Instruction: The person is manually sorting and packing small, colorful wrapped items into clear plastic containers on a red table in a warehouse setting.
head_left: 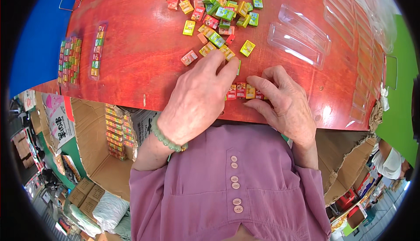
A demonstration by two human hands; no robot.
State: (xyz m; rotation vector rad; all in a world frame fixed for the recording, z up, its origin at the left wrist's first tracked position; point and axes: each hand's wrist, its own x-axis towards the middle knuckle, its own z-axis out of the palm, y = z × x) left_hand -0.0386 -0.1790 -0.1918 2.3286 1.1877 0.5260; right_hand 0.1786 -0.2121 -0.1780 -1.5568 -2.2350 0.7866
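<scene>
My left hand [199,96] lies palm down on the red table [144,48], its fingertips at a small yellow box [227,52] and covering part of a row of little boxes. My right hand [286,103] rests beside it, index finger and thumb touching that short row of small red and yellow boxes [244,91] near the table's front edge. A loose heap of small coloured boxes [218,9], red, yellow and green, spreads across the far middle of the table. A green bead bracelet [164,138] circles my left wrist.
Two filled clear trays of boxes [70,59] lie at the table's left. Empty clear plastic trays [299,37] lie at the right, with more stacked along the far right edge [363,44]. An open cardboard carton [98,149] holding packed trays stands below the table on the left.
</scene>
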